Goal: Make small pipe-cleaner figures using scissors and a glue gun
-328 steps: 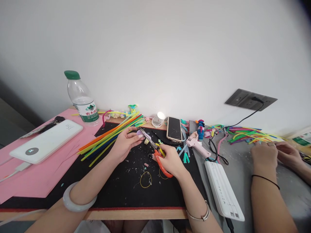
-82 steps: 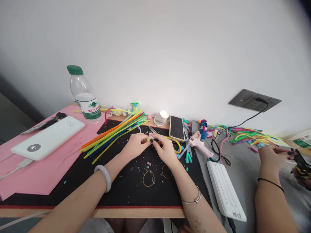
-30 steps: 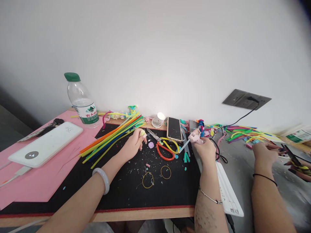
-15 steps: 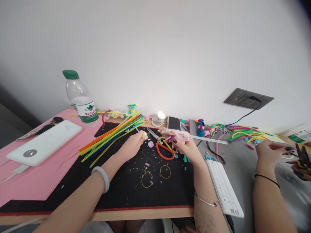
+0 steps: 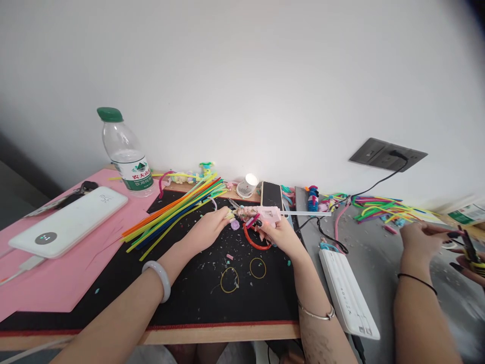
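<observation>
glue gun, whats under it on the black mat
Under the glue gun in the right hand, an orange scissors handle and a lilac disc show on the black mat. Gun and hand cover most of the blades. The left hand pinches a yellowish piece at the nozzle.

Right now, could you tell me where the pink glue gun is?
Head view, centre: the pink glue gun is in the right hand, just above the orange-handled scissors.

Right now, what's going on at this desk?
A person works over a black mat. Their right hand holds a pink glue gun, its tip aimed at a small yellow piece pinched in the left hand. Orange scissors lie below; coloured pipe cleaners lie to the left. Another person's hand works nearby.
</observation>
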`<state>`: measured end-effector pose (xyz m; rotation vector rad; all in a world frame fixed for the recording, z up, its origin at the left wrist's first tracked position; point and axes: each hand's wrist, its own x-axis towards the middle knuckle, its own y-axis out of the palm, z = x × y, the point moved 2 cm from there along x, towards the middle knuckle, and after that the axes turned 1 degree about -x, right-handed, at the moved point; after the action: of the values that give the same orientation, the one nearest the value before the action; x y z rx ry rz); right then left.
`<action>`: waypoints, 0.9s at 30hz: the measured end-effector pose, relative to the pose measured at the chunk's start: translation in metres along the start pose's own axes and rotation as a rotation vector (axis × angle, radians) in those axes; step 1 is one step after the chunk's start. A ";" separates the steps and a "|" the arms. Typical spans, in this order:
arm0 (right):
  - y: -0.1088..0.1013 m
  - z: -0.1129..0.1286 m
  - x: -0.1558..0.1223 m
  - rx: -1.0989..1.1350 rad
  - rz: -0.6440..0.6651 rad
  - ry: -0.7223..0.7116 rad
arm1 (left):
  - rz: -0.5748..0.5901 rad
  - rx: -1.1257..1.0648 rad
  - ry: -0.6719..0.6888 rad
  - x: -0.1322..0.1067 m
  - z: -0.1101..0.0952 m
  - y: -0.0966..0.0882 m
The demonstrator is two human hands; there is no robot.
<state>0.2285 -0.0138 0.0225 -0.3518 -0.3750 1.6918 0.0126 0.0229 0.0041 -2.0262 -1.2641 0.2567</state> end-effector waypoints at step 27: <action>0.001 0.007 -0.003 0.009 0.005 0.008 | -0.044 0.000 -0.020 -0.001 -0.001 -0.003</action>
<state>0.2257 -0.0174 0.0281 -0.3538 -0.3608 1.6963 0.0099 0.0225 0.0065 -1.9975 -1.3196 0.2573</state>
